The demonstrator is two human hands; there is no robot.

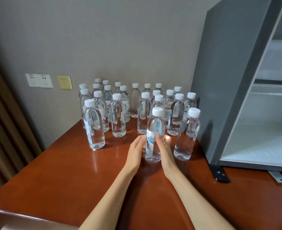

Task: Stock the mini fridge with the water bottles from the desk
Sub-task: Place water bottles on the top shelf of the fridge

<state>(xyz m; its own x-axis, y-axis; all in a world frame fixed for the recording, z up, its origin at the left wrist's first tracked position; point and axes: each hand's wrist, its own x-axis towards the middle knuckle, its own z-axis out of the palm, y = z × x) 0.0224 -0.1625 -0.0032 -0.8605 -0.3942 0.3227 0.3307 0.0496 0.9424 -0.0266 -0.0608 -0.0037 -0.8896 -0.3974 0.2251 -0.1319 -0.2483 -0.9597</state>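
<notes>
Several clear water bottles with white caps stand on the reddish-brown desk, grouped toward the wall. The nearest bottle stands upright at the front of the group. My left hand is pressed against its left side and my right hand wraps its right side, so both hands hold its lower half. Another bottle stands just to its right, and one more bottle stands apart at the front left. The grey mini fridge sits on the desk at the right, its inside shelves showing.
The grey wall behind carries a white double socket and a yellow plate. A brown curtain hangs at the left. A black fridge foot rests on the desk. The desk's near edge runs along the bottom left.
</notes>
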